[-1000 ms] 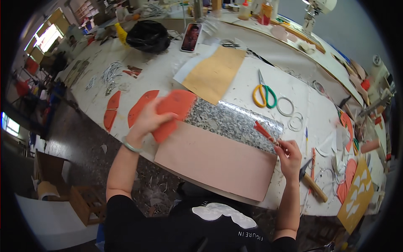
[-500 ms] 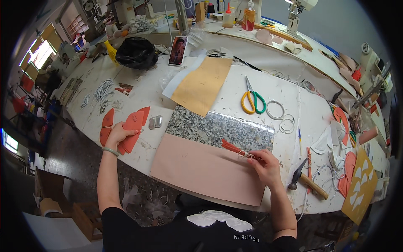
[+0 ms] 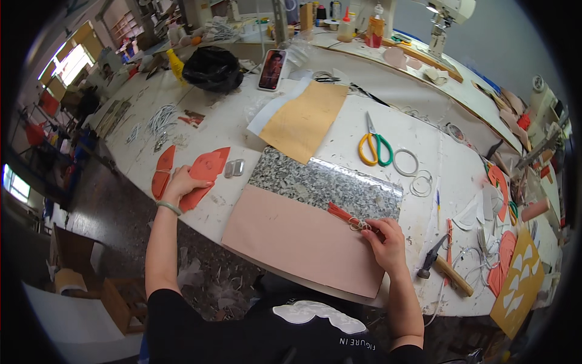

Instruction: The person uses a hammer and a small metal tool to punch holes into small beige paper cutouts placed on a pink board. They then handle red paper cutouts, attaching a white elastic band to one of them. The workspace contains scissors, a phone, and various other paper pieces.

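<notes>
On the left of the table, my left hand [image 3: 181,183] is closed over the edge of a stack of red leather-like cut pieces [image 3: 210,164], thumb on top. Another red bundle [image 3: 162,172], tied with a thin band, lies just left of that hand. My right hand [image 3: 387,244] pinches the end of a bundle of narrow red strips [image 3: 343,214] wrapped with pale string. That bundle is over a pinkish-beige sheet [image 3: 291,236], close to its border with the speckled granite slab [image 3: 327,182].
Yellow-and-green scissors [image 3: 375,145] and wire rings [image 3: 405,162] lie beyond the slab. A hammer [image 3: 445,267] rests right of my right hand. Tan sheets [image 3: 306,121], a phone [image 3: 272,70] and a black bag [image 3: 212,70] are farther back. Small metal tins [image 3: 234,168] sit beside the red stack.
The view has shifted slightly, moving the scene right. Under my left hand, the fanned red pieces now overlap more closely. My right hand keeps its pinch on the strip bundle.
</notes>
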### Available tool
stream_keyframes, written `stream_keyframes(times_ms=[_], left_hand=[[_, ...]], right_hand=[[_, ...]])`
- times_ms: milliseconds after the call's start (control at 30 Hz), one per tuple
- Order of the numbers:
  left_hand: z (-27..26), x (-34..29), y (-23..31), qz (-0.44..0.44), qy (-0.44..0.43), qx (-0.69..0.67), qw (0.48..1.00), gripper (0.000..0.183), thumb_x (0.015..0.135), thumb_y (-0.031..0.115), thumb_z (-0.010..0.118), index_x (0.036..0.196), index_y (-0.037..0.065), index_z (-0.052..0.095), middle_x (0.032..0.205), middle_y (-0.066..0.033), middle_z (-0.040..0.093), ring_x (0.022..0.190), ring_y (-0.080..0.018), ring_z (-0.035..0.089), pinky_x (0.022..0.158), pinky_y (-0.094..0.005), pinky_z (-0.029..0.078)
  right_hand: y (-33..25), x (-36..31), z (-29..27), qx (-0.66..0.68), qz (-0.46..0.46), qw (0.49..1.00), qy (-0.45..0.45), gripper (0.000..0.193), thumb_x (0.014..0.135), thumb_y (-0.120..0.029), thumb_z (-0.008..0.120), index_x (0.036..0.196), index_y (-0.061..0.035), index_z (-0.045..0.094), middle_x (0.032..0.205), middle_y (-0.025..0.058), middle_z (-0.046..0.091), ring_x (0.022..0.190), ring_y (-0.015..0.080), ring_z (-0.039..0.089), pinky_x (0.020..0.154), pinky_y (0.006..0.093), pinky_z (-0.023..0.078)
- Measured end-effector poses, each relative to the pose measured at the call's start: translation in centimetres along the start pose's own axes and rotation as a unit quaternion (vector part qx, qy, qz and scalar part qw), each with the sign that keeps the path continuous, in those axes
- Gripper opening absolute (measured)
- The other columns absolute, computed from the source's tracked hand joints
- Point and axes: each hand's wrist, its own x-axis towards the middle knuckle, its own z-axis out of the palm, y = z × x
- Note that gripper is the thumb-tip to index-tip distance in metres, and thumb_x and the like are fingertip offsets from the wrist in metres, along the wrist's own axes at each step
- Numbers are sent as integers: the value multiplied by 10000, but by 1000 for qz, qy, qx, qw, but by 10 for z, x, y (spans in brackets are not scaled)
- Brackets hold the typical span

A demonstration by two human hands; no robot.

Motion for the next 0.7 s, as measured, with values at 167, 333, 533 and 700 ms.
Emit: stream_keyframes(times_ms=[167, 333, 533, 700], left_hand=[[4, -11, 9, 13, -17, -59, 998, 1098, 567, 476, 964, 1420, -39, 501, 1419, -251, 485, 1342, -386, 459, 1103, -444, 432], [11, -25, -11, 35, 53, -92, 994, 1117, 632, 515, 926, 1470, -41, 440, 1477, -261, 436, 1418, -404, 358, 1164, -488, 350], [46, -64, -32, 60, 141, -41, 987, 1216, 690, 581, 873, 1553, -37, 281, 1594, -259, 320, 1501, -448, 214, 1218, -522, 248], [61, -70, -21, 131, 180, -52, 974, 1037, 826, 498, 795, 1563, -12, 274, 1551, -252, 401, 1514, -458, 193, 1228, -558, 182]], right_hand=[[-8, 1, -2, -9, 48, 998, -33, 323, 806, -128, 823, 1101, -45, 723, 981, 78, 663, 914, 260, 596, 812, 368, 468], [-61, 54, 19, -229, -191, 955, 14, 608, 744, -284, 864, 1259, -62, 631, 1237, 98, 615, 1176, 288, 542, 991, 456, 388], [-119, 178, 191, -91, -272, 926, -247, 588, 792, -339, 827, 1258, -41, 629, 1276, 130, 614, 1223, 340, 538, 1005, 435, 459], [-141, 234, 331, -154, -205, 936, -240, 543, 836, -306, 755, 1280, -35, 600, 1289, 143, 616, 1257, 338, 545, 984, 499, 478]])
